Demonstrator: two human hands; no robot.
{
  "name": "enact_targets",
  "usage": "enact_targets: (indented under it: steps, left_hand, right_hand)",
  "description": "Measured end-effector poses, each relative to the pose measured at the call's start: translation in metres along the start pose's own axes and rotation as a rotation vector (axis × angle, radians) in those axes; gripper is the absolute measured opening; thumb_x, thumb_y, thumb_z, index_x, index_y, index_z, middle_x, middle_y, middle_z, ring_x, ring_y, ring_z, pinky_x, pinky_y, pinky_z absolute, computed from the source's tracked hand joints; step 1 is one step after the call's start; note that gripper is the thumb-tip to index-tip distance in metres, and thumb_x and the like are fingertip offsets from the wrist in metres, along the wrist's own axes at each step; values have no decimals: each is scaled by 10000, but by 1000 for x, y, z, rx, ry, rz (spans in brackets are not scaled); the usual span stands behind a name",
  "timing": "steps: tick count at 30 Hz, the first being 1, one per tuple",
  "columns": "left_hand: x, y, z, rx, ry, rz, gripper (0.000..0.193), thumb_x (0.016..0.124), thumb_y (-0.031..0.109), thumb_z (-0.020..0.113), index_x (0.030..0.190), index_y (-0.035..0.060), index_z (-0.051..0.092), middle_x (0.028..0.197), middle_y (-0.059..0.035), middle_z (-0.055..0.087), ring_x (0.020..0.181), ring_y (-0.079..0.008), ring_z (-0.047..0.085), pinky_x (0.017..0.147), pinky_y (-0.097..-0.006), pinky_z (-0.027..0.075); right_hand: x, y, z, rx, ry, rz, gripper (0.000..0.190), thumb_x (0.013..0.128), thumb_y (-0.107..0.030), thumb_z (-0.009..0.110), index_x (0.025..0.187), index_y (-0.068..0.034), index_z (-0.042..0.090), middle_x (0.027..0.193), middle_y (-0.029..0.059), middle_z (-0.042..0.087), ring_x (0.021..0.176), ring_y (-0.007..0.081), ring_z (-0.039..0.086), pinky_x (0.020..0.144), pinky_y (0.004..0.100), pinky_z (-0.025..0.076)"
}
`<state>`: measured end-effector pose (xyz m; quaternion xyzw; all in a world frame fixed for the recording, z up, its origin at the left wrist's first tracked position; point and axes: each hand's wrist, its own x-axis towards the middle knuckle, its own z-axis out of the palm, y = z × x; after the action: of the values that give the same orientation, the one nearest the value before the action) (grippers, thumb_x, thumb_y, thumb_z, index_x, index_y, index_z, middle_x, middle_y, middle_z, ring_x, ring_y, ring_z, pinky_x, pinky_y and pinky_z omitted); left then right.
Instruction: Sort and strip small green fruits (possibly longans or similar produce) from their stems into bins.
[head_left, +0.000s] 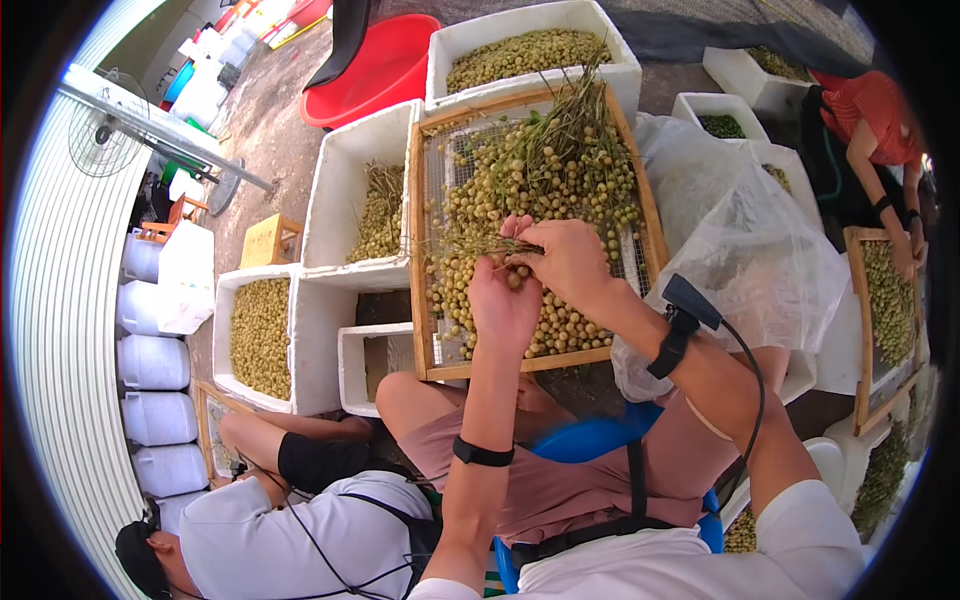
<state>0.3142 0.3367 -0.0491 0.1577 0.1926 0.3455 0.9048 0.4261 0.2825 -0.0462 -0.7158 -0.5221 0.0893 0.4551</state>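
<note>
A wooden-framed wire-mesh screen (417, 315) lies before me, heaped with small round yellow-green fruits (480, 187). Above its middle, my right hand (574, 259) pinches a bunch of thin fruit stems (487, 246) that points left. My left hand (506, 304) is palm up under the same bunch, its fingers curled around the stems; a few fruits show between the two hands. Fingertips overlap there, so the exact grip is partly hidden. At the screen's far right corner lies a pile of stemmed sprigs (566, 127), with fruit still attached.
White foam boxes of fruit stand behind (630, 79) and left (319, 187) of the screen. A clear plastic sheet (742, 232) drapes at right. A red tub (382, 67) sits at the back. Co-workers sit close at left (300, 525) and work at far right (874, 120).
</note>
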Motion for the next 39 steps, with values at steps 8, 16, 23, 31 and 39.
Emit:
enact_targets:
  steps: [8,16,23,31,39]
  left_hand:
    - [-6,6,9,64,11,-42,520,1087,276,159,1390,-38,442,1478,-183,436,1319,-276,456,1128,-386,372]
    - [5,6,-47,84,49,-157,412,1081,244,237,1286,-2,496,1120,-93,542,957,-195,531,958,-381,465]
    - [-5,-1,14,198,236,-112,331,1091,261,308,1207,10,489,1167,-105,519,1017,-266,539,1013,-463,454]
    - [12,-5,-18,310,274,-187,295,1080,223,333,1174,1,504,1154,-158,572,1032,-296,570,935,-470,460]
    - [15,7,-24,341,217,-183,280,1050,170,317,1153,16,527,1150,-171,576,1001,-275,585,914,-456,457]
  right_hand:
    - [-4,3,-4,-100,-26,-119,178,757,-144,717,926,-90,729,849,93,668,791,329,652,670,441,515]
    - [-12,1,-1,-106,-123,-137,234,766,-146,723,985,-66,739,897,119,675,839,334,661,722,468,530]
    - [-5,19,14,-139,-141,-15,270,882,-125,633,1144,-84,681,1056,127,653,908,372,637,779,531,549]
    - [-4,24,8,-93,-89,-37,158,847,-131,638,954,-32,700,948,182,665,902,410,630,777,521,516]
    - [-4,32,7,-65,-215,-81,238,844,-251,677,909,-25,707,923,192,658,885,416,627,783,522,508]
